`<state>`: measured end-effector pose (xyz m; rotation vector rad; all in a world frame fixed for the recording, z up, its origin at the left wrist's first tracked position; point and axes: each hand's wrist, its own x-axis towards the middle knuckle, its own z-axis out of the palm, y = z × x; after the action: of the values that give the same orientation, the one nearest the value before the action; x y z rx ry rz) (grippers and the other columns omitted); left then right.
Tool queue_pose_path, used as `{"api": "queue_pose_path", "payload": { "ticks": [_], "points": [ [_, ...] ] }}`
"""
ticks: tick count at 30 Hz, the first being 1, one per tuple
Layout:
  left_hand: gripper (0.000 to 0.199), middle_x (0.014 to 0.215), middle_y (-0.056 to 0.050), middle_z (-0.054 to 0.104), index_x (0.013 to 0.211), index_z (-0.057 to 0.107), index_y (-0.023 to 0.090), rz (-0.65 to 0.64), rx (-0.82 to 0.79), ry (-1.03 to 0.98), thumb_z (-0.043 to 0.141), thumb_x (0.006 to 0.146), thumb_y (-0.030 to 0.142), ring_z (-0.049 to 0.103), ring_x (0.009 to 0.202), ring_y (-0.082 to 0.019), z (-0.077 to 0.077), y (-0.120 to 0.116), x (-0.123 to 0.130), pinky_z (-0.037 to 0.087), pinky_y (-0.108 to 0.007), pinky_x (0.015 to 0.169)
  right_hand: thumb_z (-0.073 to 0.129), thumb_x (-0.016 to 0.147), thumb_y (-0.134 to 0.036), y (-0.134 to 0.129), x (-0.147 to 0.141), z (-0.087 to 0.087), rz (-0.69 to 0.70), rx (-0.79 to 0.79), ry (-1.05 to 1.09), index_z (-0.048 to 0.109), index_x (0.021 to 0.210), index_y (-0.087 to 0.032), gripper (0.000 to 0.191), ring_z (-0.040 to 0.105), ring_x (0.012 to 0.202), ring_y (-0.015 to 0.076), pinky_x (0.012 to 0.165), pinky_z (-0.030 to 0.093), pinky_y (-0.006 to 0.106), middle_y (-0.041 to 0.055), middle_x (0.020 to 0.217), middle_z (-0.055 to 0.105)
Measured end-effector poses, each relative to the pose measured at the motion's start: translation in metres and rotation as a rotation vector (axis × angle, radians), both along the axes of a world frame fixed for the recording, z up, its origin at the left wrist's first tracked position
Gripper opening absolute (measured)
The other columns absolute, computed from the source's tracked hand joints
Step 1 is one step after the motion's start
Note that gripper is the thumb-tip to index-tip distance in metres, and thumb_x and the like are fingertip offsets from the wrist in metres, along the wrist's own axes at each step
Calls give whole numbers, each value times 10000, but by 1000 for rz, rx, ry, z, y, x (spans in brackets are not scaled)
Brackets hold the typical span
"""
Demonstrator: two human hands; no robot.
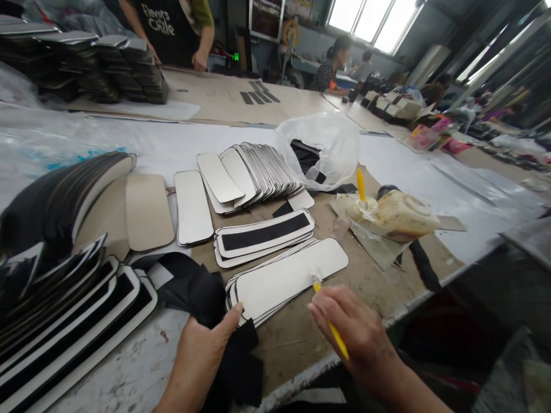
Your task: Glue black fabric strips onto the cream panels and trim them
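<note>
My right hand (pixel 350 330) is closed around a yellow-handled brush (pixel 333 332). Its white-coated bristles touch the front edge of the top white panel (pixel 288 275), which lies on a fanned stack of long panels with rounded corners. My left hand (pixel 200 355) has its thumb on the near left corner of that stack; its other fingers are mostly hidden. Black fabric strips (pixel 193 287) bunch beside and under the left hand. Just behind lies a second small stack, topped by a panel with a black strip (pixel 267 232) along its middle.
A glue-stained plastic container (pixel 398 215) holds another yellow-handled brush (pixel 360 186) at right. Behind are a row of white panels (pixel 262 172) and a clear bag (pixel 338 149) with black pieces. Strip-bearing panels (pixel 107 327) pile at left. A co-worker (pixel 172 34) stands across the table.
</note>
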<state>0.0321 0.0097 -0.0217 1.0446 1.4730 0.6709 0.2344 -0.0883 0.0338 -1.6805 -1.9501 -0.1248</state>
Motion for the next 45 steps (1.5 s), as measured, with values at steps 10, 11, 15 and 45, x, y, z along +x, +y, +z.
{"api": "queue_pose_path", "payload": {
  "ticks": [10, 11, 15, 45],
  "points": [
    [395, 961, -97, 674, 942, 615, 101, -15, 80, -48, 701, 672, 376, 608, 935, -258, -4, -1, -1, 472, -328, 850, 500, 893, -217, 19, -26, -9, -104, -120, 777, 596, 784, -194, 147, 558, 638, 134, 585, 458, 244, 9, 718, 568],
    [402, 939, -95, 678, 940, 618, 99, 8, 68, -63, 715, 657, 367, 610, 931, -261, -3, -1, -1, 476, -328, 844, 504, 890, -222, 19, -23, -10, -115, -114, 751, 596, 777, -192, 149, 558, 642, 139, 588, 456, 249, 12, 718, 570],
    [438, 888, -92, 688, 917, 635, 96, 95, -17, -131, 776, 573, 328, 618, 907, -280, 0, -2, -1, 504, -336, 795, 529, 869, -215, 16, -19, -3, -156, -29, 623, 609, 794, -191, 112, 570, 707, 170, 630, 462, 277, 26, 728, 582],
    [411, 977, -82, 656, 982, 619, 116, 53, 99, -333, 729, 677, 367, 590, 943, -234, 12, -11, -10, 475, -301, 815, 465, 864, -440, -3, 58, 29, -212, 144, 235, 611, 767, -305, 221, 602, 726, 251, 642, 438, 422, 76, 800, 626]
  ]
}}
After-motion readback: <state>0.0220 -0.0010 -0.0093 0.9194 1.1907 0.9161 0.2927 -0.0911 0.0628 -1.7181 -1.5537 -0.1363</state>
